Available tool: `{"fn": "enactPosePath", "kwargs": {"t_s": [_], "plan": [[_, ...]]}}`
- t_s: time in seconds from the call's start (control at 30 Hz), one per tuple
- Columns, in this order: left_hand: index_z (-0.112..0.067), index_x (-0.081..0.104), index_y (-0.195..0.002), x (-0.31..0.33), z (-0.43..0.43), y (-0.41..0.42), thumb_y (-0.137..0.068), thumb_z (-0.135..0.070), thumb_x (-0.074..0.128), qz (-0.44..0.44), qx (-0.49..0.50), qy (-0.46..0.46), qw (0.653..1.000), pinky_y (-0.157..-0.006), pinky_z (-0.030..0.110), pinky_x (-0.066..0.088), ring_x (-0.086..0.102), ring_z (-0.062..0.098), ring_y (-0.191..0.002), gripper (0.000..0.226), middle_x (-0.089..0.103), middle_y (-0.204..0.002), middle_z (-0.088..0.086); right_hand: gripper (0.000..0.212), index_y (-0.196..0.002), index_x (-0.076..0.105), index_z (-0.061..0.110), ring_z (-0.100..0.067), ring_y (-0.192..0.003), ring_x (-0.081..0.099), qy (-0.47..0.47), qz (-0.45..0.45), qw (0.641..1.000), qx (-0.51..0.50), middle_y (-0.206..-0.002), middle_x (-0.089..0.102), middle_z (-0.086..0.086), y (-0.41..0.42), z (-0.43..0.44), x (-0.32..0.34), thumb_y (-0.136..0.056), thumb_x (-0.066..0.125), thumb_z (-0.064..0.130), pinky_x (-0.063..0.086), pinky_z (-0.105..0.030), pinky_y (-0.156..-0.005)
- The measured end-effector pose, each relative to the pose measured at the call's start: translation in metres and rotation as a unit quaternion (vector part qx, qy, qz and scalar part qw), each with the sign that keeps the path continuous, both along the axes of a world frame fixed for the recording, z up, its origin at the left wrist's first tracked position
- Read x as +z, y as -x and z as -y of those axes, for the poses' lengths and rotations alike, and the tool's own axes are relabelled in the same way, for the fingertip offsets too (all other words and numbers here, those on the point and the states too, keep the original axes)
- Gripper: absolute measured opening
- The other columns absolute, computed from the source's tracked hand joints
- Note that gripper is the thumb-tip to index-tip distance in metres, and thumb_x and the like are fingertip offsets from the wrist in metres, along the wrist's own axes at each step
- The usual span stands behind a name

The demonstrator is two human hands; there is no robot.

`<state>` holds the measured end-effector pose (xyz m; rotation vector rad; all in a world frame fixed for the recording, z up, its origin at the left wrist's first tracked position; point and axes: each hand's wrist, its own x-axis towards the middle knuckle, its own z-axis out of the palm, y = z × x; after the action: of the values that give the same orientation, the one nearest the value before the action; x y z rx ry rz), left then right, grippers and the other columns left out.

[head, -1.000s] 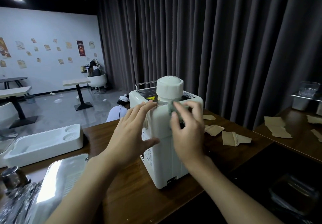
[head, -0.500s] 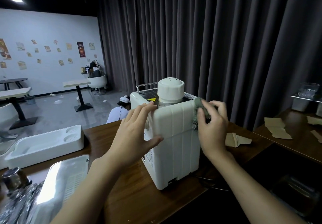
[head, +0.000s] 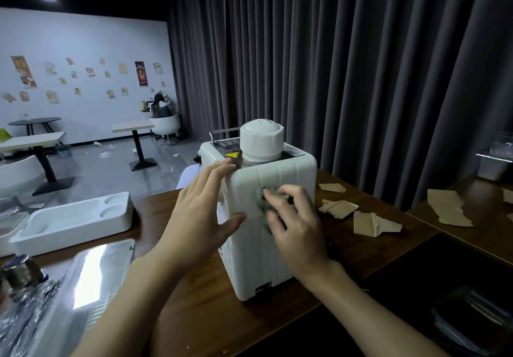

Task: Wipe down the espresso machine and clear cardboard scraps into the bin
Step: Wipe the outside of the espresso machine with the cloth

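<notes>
The machine (head: 249,262) stands upright on the counter (head: 200,309), close to its near edge, and that is our main worry. It is tall and narrow, so a hard sideways stroke could shove it along the wood or rock it toward the drop. Our left hand (head: 202,217) only braces it. If that palm slides off the smooth corner, nothing steadies the body. The cloth (head: 261,198) is a small wad and may slip from under our fingertips, leaving bare skin rubbing the panel. The scraps (head: 372,223) lie on the counter just to the right of the machine, and a wide swing could knock them to the floor.

Our left hand is spread flat, with the fingers straight on the top left corner and the thumb low on the near face. Our right hand (head: 297,231) curls over the cloth and presses it to the upper middle of that face, the forearm reaching up from below.
</notes>
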<state>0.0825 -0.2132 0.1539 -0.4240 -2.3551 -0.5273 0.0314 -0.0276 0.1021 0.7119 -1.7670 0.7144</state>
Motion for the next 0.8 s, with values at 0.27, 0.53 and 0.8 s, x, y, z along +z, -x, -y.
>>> {"fn": "enactPosePath", "kwargs": {"t_s": [0.27,0.53,0.8], "plan": [[-0.046,0.037,-0.138,-0.008,-0.028,-0.009,-0.077,-0.055,0.073,-0.009,0.144,-0.077,0.987,-0.103,0.05,0.042,0.033,0.026,-0.127,0.071,0.03,-0.138,0.004,0.031,-0.115,0.065,0.009,0.0,-0.109,0.048,0.171,0.168,0.971,0.026,-0.119,0.058,-0.006,0.018,-0.049,0.008,-0.085,0.067,0.001,0.034,-0.002,-0.092],[-0.036,0.039,-0.142,-0.008,-0.068,-0.005,-0.077,-0.047,0.077,-0.002,0.151,-0.239,0.959,-0.104,0.039,0.036,0.035,0.026,-0.129,0.076,0.043,-0.123,-0.004,0.03,-0.106,0.063,0.021,0.007,-0.096,0.059,0.212,0.26,0.927,0.17,-0.1,0.063,0.012,0.014,-0.061,0.023,-0.085,0.069,0.0,0.044,-0.005,-0.079],[-0.045,0.052,-0.122,0.005,-0.035,0.001,-0.062,-0.068,0.079,0.023,0.094,-0.345,0.933,-0.094,0.046,0.055,0.06,0.019,-0.117,0.069,0.061,-0.128,-0.008,0.03,-0.112,0.066,0.024,-0.005,-0.102,0.061,0.163,0.236,0.941,0.18,-0.106,0.065,0.011,-0.015,-0.042,0.011,-0.084,0.068,0.014,0.053,-0.026,-0.086]]}}
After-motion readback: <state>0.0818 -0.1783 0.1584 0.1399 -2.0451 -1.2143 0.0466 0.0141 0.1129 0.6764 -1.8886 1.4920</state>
